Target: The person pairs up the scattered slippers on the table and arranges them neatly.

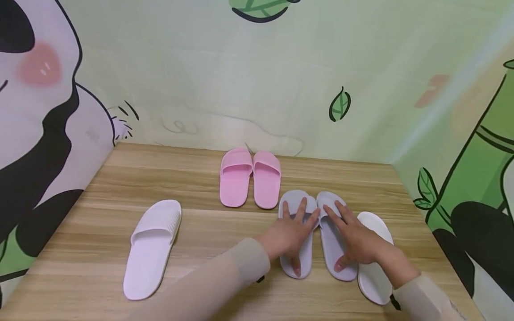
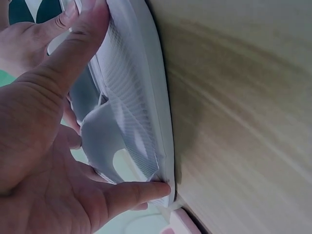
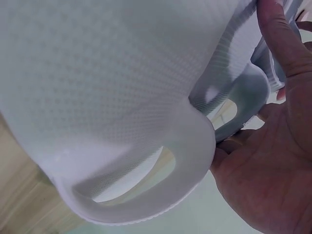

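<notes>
The fingers of the left hand (image 1: pixel 290 232) and right hand (image 1: pixel 359 240) are spread. Flat grey wide-strapped slippers (image 1: pixel 330 244) lie beneath them.

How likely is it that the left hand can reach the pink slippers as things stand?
Probably yes: the left hand rests, fingers spread, on a grey slipper, and the pink slippers lie close by, with nothing visible standing between.

The near pair (image 1: pixel 330 240) lies between single slippers (image 1: pixel 147 257), before the far pair (image 1: pixel 234 187).
</notes>
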{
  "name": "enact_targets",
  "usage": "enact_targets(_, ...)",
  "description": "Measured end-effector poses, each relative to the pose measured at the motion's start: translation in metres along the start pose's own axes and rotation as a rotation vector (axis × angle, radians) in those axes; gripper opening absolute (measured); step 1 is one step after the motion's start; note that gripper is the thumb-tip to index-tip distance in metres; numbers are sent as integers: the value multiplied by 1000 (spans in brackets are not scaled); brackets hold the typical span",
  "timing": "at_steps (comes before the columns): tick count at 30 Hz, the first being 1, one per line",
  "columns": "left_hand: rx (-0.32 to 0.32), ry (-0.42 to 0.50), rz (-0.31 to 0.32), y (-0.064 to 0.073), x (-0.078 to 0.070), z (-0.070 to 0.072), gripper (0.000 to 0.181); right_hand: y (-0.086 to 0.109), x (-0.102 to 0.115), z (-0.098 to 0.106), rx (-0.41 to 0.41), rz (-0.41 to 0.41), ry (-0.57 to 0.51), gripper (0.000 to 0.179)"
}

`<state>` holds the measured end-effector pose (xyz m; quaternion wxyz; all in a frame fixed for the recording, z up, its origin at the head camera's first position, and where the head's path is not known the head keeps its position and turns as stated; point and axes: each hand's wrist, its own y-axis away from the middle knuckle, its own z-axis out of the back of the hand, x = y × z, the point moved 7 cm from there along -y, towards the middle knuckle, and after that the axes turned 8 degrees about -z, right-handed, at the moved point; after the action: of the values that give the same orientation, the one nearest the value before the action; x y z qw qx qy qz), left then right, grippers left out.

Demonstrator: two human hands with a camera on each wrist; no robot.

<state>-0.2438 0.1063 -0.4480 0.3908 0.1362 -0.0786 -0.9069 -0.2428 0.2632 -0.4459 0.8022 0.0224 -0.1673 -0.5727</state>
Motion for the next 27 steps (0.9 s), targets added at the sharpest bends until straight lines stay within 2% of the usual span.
enact_targets(7, -8, 2, 9, -9, 5, 7, 154, -10, -6, 2, 38, -18, -3, 147)
enact_targets(23, 4, -67, 37, -28, 14, 19, 152, -32, -16, 11, 57, -26, -11, 146)
enact_targets(27, 5, -59, 37, -33, 17, 20, 152, -37, -19, 11, 76, -45, -9, 146)
